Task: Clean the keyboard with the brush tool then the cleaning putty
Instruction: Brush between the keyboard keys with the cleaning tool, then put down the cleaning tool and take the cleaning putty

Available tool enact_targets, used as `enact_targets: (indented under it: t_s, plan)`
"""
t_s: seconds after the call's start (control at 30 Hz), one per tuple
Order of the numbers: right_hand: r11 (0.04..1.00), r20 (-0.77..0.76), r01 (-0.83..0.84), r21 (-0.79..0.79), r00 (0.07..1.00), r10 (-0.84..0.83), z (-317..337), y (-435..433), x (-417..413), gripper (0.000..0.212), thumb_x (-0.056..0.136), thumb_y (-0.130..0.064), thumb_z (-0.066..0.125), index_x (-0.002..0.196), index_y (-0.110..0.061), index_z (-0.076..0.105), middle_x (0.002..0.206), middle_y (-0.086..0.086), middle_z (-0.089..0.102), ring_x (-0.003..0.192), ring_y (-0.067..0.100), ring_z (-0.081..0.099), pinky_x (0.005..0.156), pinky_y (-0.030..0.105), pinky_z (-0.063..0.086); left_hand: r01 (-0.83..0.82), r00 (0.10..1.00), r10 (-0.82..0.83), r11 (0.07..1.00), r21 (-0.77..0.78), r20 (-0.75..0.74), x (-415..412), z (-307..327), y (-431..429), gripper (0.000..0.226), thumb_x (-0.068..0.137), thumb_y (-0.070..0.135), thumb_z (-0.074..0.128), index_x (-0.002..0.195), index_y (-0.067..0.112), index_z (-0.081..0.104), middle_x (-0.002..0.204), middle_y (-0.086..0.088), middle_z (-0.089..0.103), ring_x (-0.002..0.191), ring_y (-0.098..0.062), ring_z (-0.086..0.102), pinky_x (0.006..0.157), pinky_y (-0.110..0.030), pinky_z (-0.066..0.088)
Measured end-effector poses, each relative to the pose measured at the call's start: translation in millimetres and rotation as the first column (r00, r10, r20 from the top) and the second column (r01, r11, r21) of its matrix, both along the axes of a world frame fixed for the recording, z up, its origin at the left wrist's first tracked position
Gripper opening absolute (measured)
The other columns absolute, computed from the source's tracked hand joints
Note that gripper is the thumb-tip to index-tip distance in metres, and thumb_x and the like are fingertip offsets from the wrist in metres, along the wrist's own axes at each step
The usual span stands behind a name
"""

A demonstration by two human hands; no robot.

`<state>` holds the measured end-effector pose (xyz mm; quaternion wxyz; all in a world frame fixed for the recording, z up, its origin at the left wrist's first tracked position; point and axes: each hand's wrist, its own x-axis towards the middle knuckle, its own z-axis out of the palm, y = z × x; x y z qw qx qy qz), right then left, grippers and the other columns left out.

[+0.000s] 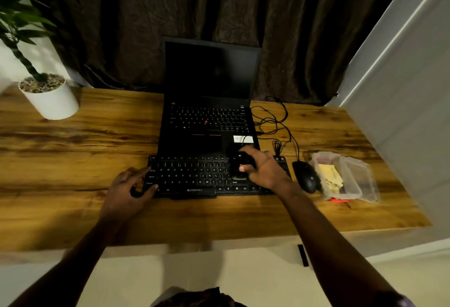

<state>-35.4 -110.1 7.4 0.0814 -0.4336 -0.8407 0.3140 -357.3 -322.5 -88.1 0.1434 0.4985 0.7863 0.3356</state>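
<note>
Left hand [129, 186] grips keyboard [194, 177] left edge; right hand [264, 169] clutches dark brush [241, 160] over keys, beside mouse [305, 176].

Both hands on the keyboard [194, 177], brush [239, 165] in the right.

Right hand [265, 169] closed around a dark brush, held over the keyboard's right-centre keys; bristle end lost in shadow. Left hand [130, 185] grips the keyboard's left end, thumb on the near corner. Keyboard lies on the wooden desk [73, 160], touching the front edge of an open laptop [209, 102], screen dark. Mouse [305, 176] just right of the keyboard; beside it a clear plastic box [350, 180] holding something yellow, lid open. Cables [275, 121] coil right of the laptop. Potted plant [48, 97] at far left.
</note>
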Motion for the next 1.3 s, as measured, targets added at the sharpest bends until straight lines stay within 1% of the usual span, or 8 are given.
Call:
enact_targets:
  t_s: [0.1,0.33,0.53,0.67,0.93,1.07,1.2,1.3]
  plan:
    - [0.998,-0.053,-0.064,-0.008,0.997,0.063,-0.2,-16.8,-20.1,0.046,0.095,-0.011,0.063,0.132,-0.037,0.052,0.113,0.004,0.057,0.094,0.014,0.06,0.066,0.021,0.055,-0.015,1.0,0.016,1.0,-0.012,0.008,0.2,-2.0,-1.1,0.076,0.077,0.075,0.05,0.142,0.036,0.053,0.11,0.004,0.054,0.108,-0.022,0.052,0.092,-0.046,0.05]
    - [0.997,-0.095,0.019,-0.072,0.995,-0.026,13.0,-14.7,-0.4,0.049,0.094,-0.007,0.067,0.137,-0.024,0.053,0.12,0.003,0.06,0.106,0.019,0.063,0.067,0.015,0.052,-0.085,0.995,0.09,0.991,-0.101,0.049,11.3,10.6,-3.9,0.065,0.086,0.053,0.071,0.145,0.039,0.05,0.15,-0.013,0.043,0.14,-0.032,0.037,0.112,-0.049,0.036]
    - [0.95,-0.208,0.313,-0.015,0.928,-0.309,9.3,-25.8,31.2,0.039,0.092,-0.016,0.074,0.128,-0.014,0.06,0.108,-0.001,0.065,0.102,0.016,0.063,0.073,0.003,0.046,-0.07,0.992,0.082,0.99,-0.124,0.094,5.6,5.6,-6.7,0.08,0.072,0.082,0.049,0.144,0.048,0.046,0.153,-0.007,0.04,0.141,-0.032,0.036,0.111,-0.057,0.037]
    - [0.836,-0.459,0.495,-0.238,0.701,-0.546,-13.0,-54.1,28.1,0.026,0.09,-0.018,0.075,0.113,-0.015,0.062,0.112,0.004,0.069,0.106,0.022,0.069,0.088,0.038,0.061,-0.056,0.995,0.064,0.993,-0.108,0.075,7.9,9.2,-8.5,0.083,0.071,0.081,0.043,0.144,0.043,0.047,0.153,-0.007,0.04,0.141,-0.032,0.035,0.111,-0.055,0.037]
    - [0.655,-0.644,0.355,-0.667,0.166,-0.747,-22.3,-100.7,15.3,0.017,0.1,-0.005,0.057,0.116,-0.012,0.058,0.116,0.019,0.066,0.069,0.025,0.07,0.057,0.032,0.062,0.143,0.969,-0.109,0.979,0.144,-0.223,47.5,17.4,-11.6,0.055,0.089,0.053,0.048,0.132,0.022,0.064,0.124,-0.001,0.056,0.114,-0.024,0.052,0.096,-0.039,0.036]
    - [0.538,-0.546,0.14,-0.831,-0.028,-0.837,-17.3,-112.8,8.4,0.01,0.099,-0.005,0.057,0.104,-0.014,0.055,0.097,0.022,0.074,0.064,0.03,0.072,0.055,0.03,0.062,0.286,0.924,-0.304,0.952,0.109,0.232,109.8,39.7,0.0,0.034,0.091,0.05,0.053,0.118,0.035,0.068,0.106,0.02,0.063,0.097,0.004,0.059,0.08,-0.022,0.047]
    - [0.537,-0.538,0.074,-0.84,0.009,-0.843,-14.8,-119.6,15.7,0.01,0.096,-0.01,0.063,0.096,-0.015,0.054,0.092,0.015,0.077,0.07,0.029,0.073,0.064,0.032,0.062,0.325,0.738,-0.286,0.945,0.049,0.612,172.1,55.9,26.3,0.033,0.098,0.039,0.06,0.13,0.031,0.061,0.123,0.007,0.065,0.111,-0.01,0.063,0.085,-0.022,0.05]
    - [0.556,-0.554,0.063,-0.829,0.047,-0.831,-17.6,-117.8,29.4,0.015,0.092,-0.011,0.066,0.093,-0.014,0.052,0.089,0.017,0.076,0.066,0.025,0.073,0.058,0.03,0.062,0.316,0.641,-0.292,0.943,0.102,0.71,206.8,69.4,48.1,0.034,0.1,0.031,0.055,0.133,0.028,0.058,0.125,0.011,0.063,0.117,-0.008,0.062,0.097,-0.03,0.053]
